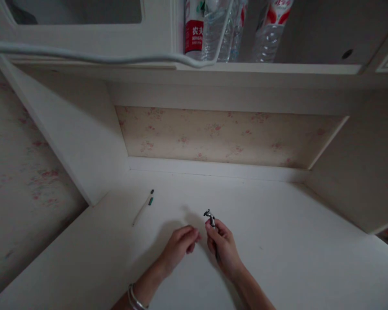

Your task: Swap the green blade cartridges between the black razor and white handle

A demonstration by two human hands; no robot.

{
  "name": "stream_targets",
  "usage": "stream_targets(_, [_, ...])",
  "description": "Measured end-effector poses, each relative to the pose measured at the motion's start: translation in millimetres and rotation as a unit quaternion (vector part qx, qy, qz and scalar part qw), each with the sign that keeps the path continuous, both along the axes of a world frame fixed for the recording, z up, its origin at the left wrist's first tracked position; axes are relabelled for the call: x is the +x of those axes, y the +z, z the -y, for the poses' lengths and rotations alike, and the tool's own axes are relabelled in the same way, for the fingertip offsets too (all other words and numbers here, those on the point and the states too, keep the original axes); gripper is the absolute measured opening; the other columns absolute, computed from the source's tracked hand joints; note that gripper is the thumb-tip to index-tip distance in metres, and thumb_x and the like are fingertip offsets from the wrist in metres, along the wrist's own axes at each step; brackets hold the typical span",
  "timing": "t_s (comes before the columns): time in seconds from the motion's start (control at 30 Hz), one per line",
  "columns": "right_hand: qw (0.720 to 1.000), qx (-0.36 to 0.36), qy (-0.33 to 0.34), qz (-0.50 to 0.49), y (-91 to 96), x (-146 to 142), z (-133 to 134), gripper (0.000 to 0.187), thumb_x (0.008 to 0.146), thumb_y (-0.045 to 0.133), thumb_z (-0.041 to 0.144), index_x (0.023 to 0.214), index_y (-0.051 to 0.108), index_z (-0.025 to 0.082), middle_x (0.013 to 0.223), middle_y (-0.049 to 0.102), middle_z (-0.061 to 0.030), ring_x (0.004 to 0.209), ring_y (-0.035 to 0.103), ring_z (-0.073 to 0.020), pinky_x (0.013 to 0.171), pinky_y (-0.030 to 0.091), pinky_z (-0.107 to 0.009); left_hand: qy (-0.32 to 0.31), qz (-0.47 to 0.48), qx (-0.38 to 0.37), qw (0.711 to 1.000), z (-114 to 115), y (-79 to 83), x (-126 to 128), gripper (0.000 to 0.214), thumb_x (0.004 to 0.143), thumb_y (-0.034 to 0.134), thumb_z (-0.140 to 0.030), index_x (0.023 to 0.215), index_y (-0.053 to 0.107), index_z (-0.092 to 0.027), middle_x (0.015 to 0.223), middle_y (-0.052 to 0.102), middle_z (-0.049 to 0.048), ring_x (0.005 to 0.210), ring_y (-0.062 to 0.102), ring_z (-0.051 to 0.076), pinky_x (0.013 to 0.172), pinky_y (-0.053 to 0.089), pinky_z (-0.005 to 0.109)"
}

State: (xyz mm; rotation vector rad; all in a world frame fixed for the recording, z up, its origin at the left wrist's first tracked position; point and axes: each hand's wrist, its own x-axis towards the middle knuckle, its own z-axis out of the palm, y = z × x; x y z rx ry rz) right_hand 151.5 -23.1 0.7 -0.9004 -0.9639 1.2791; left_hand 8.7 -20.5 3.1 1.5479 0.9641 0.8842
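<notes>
My right hand (224, 247) is wrapped round the handle of a razor (212, 220). Its silver head points up and to the left above the thumb, and the dark lower end of the handle shows below the fingers. Close by on the left, my left hand (181, 242) is closed with the fingers curled in, apart from the razor. Whatever it may hold is hidden. To the upper left on the white desk lies a thin white toothbrush (142, 211) with a dark head. A small dark green piece (151, 201) lies right beside it.
The white desktop (278, 215) spreads under both hands, bounded by cabinet side panels (84, 137) and a floral-papered back wall (207, 133). Overhead, a shelf holds several plastic bottles (267, 41). A white cable-like tube (116, 58) crosses in front of the cabinet.
</notes>
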Motion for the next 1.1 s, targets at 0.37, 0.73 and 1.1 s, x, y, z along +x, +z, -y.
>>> stream_targets(0.37, [0.970,-0.070,0.206,-0.108,7.0,-12,21,0.031,0.086,0.059,0.045,0.082,0.057,0.015,0.048,0.039,0.0089,0.035,0.019,-0.0026,0.033,0.013,-0.017,-0.045,0.351,-0.134,0.925,-4,3.6,-13,0.051,0.072,0.073,-0.044,0.116,0.062,-0.020,0.121,0.055,0.0113,0.101,0.051,0.022,0.084,0.041,0.032])
stream_targets(0.73, [0.950,-0.094,0.253,-0.160,7.1,-16,24,0.030,0.090,0.052,0.043,0.079,0.056,0.015,0.047,0.040,0.0071,0.034,0.027,-0.0035,0.034,0.018,-0.017,-0.057,0.390,-0.181,0.901,-6,3.9,-19,0.046,0.072,0.076,-0.034,0.113,0.063,-0.020,0.114,0.059,0.0102,0.077,0.056,0.014,0.076,0.042,0.029])
stream_targets(1.1, [0.936,-0.125,0.293,-0.150,-4.1,-18,26,0.051,0.085,0.048,0.063,0.065,0.051,0.016,0.041,0.039,0.0079,0.027,0.025,-0.0032,0.027,0.019,-0.015,-0.065,0.367,-0.207,0.905,-3,2.8,-18,0.049,0.065,0.081,-0.031,0.110,0.066,-0.018,0.109,0.064,0.0098,0.102,0.056,0.020,0.088,0.039,0.029])
